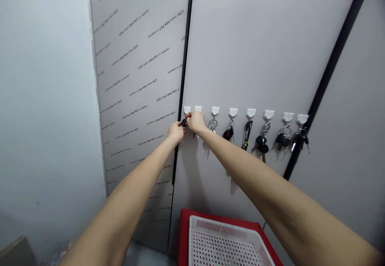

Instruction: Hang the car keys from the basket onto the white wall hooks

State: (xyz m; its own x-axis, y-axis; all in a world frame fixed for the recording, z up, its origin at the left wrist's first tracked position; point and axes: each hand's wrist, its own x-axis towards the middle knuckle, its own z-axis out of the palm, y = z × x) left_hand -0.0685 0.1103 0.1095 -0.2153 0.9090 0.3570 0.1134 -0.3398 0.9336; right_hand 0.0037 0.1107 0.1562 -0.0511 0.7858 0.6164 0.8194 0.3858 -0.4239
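Note:
My left hand is closed on a small black key fob, just below the leftmost white hook. Close beside it, my right hand pinches at the top of the same key bunch; its fingertips hide the ring. Behind the right hand, the second hook is partly covered, and keys hang beneath it. A key ring dangles from the third hook, right of my hands.
Several more hooks run rightward, bearing a dark car key, a black strap and key bunches. Below, a white perforated basket rests on something red. A black vertical strip edges the printed panel at left.

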